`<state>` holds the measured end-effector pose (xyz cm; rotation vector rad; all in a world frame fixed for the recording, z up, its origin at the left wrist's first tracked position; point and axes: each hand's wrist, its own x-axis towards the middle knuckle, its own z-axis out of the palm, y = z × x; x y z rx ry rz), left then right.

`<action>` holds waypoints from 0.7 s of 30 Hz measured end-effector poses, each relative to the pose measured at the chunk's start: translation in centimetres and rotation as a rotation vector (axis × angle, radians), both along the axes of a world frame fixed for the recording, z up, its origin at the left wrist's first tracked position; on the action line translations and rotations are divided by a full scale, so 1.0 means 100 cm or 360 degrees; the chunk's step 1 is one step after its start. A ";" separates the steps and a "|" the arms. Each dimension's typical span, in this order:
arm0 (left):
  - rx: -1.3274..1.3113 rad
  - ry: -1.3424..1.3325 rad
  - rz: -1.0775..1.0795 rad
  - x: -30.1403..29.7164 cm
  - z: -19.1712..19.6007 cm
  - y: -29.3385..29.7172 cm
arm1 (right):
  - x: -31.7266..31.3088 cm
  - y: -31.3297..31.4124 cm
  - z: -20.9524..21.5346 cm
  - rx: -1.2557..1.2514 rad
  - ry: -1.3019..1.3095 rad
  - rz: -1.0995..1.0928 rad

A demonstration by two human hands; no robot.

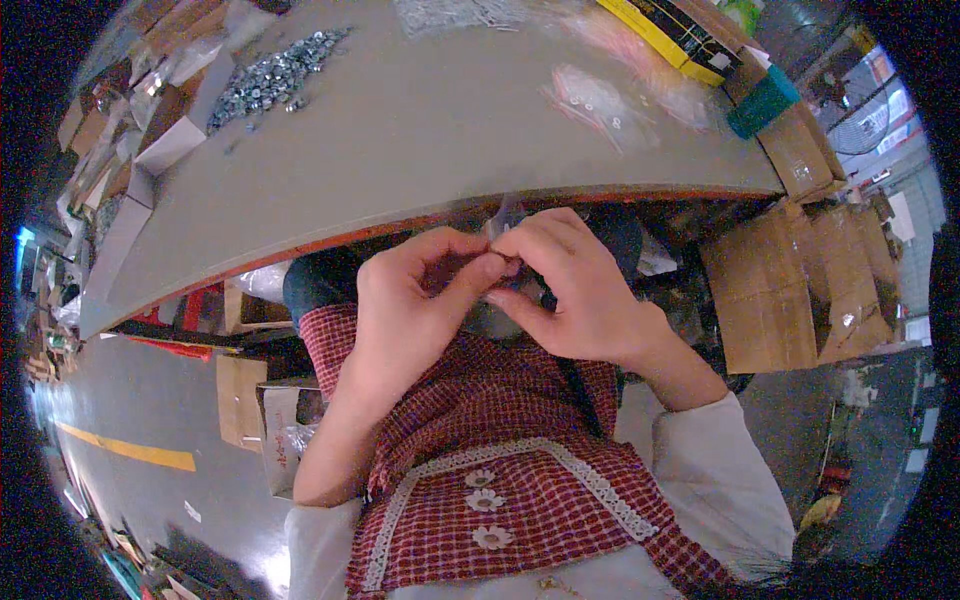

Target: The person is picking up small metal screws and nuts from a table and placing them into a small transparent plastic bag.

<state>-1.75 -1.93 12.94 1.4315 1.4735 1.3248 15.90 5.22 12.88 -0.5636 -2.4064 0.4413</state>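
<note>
My left hand (415,300) and my right hand (570,290) meet just below the table's front edge, above my lap and a red checked apron (500,440). Their fingertips pinch together on a small clear plastic bag (503,222) whose top sticks up between them. What is inside the bag is too small to tell. Both hands are closed around it, thumbs and forefingers touching.
A grey table (400,140) with an orange edge spans the top. On it lie a pile of metal nuts (275,78), small clear bags (595,100), white boxes (170,145) and a yellow-black box (670,30). Cardboard boxes (800,290) stand at the right, more boxes at the left floor.
</note>
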 end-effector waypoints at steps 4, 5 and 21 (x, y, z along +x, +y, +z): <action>-0.0082 0.0084 0.0025 -0.005 0.004 0.001 | 0.004 0.003 -0.002 -0.0065 0.0014 0.0102; -0.0139 0.0025 0.0018 -0.005 0.005 0.001 | 0.005 0.004 -0.003 -0.0073 0.0025 0.0119; 0.0156 -0.0219 0.0093 0.014 -0.011 -0.001 | 0.005 -0.017 -0.011 -0.0419 0.0418 -0.0059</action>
